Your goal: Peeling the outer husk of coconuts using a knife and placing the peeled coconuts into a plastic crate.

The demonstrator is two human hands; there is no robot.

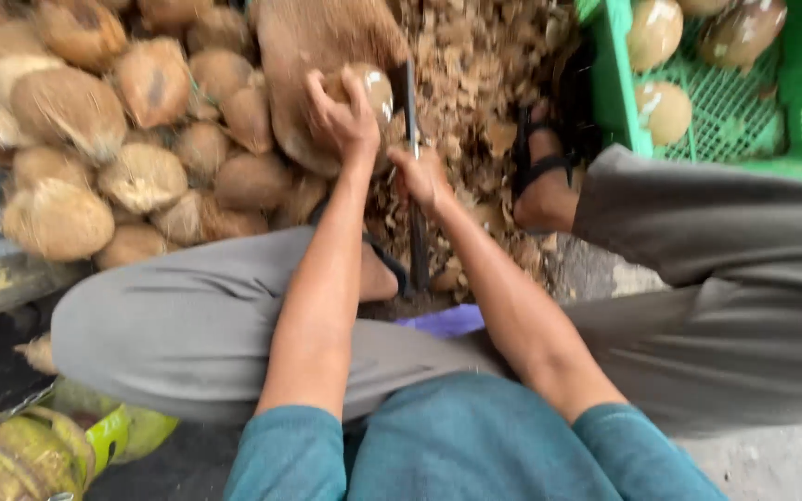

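Observation:
My left hand [343, 113] grips a partly peeled brown coconut [373, 91] with a pale patch on its top. It holds the nut up in front of my knees, over a heap of husk chips. Right beside it, my right hand [420, 176] is closed on the handle of a long dark blade [410, 102], which stands upright against the coconut's right side. Both forearms reach forward between my grey-trousered legs.
A big pile of brown husked coconuts [132, 139] fills the left. Husk chips [475, 74] cover the ground ahead. A green plastic crate [619, 83] at the right holds several peeled coconuts. My sandalled foot [540, 176] rests beside it. A yellow-green bag [39, 450] lies lower left.

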